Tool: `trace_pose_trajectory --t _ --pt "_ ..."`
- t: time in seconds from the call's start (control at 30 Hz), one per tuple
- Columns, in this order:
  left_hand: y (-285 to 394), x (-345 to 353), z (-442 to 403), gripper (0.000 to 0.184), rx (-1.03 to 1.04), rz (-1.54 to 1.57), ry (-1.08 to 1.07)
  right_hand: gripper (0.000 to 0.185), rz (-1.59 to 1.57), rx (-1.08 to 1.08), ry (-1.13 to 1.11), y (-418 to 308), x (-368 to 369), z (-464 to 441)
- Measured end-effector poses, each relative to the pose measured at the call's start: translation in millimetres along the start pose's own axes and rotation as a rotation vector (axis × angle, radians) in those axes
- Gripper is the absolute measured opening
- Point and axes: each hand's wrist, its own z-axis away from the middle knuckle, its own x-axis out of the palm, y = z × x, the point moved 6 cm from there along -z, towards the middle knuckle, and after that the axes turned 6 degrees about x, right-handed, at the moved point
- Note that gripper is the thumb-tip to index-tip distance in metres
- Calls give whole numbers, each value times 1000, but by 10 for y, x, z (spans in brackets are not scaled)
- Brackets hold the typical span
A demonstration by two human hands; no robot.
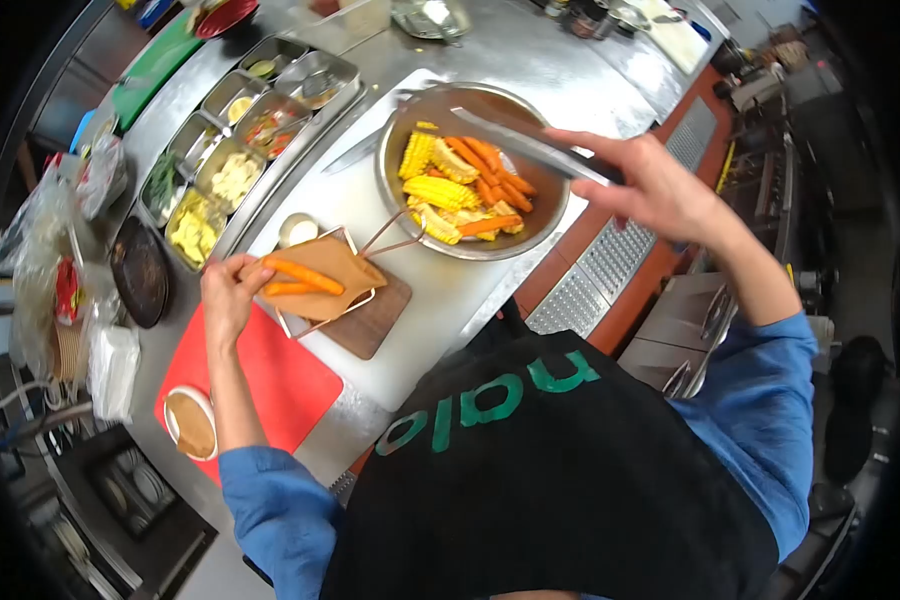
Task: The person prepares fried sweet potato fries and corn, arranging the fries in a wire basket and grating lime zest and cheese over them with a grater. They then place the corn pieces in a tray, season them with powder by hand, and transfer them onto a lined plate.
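My right hand (650, 185) grips metal tongs (530, 145), which reach over a steel bowl (540, 225). In the bowl lie cut corn cobs (442, 193) and several orange carrot sticks (490, 165). My left hand (228, 295) is closed at the end of a carrot (305, 274), its fingertips partly hidden. That carrot and another lie on brown paper (345, 262) in a small wire basket (362, 303). Beneath the basket is a dark wooden board (380, 325). A small white cup (298, 230) stands beside it.
Steel containers (235, 172) of chopped food line the back left. A knife (355, 152) lies on the white cutting board (345, 185) beside the bowl. To the left are a red board (285, 380), a paper-lined white bowl (190, 422) and a dark oval pan (138, 270).
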Motion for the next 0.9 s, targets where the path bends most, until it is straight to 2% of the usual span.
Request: trace_pose_trajectory --t 0.03,0.07,0.13,0.27,0.37,0.47,0.57,0.7,0.9 --pt "-2 -1 -7 13 -9 -3 13 51 42 129 -47 189 -134 14" --pt "-15 -3 -11 13 -21 -8 23 51 39 146 -38 340 -194 -13" --pt "-133 35 -19 13 -37 35 28 49 -60 418 -229 795 -36 -50" --pt "-14 21 25 12 -108 38 32 49 -69 344 -210 934 211 -306" --pt "11 8 79 12 -123 54 33 48 -139 425 -269 948 273 -393" --pt "-92 28 84 11 -133 88 48 49 -196 473 -484 1182 198 -343" --pt "-192 64 63 11 -131 134 58 50 -194 405 -420 1196 242 -430" --pt "-85 59 64 11 -134 87 50 48 -33 306 -351 1111 367 -508" --pt "-33 47 128 11 -137 121 105 48 -119 252 -268 1173 311 -150"
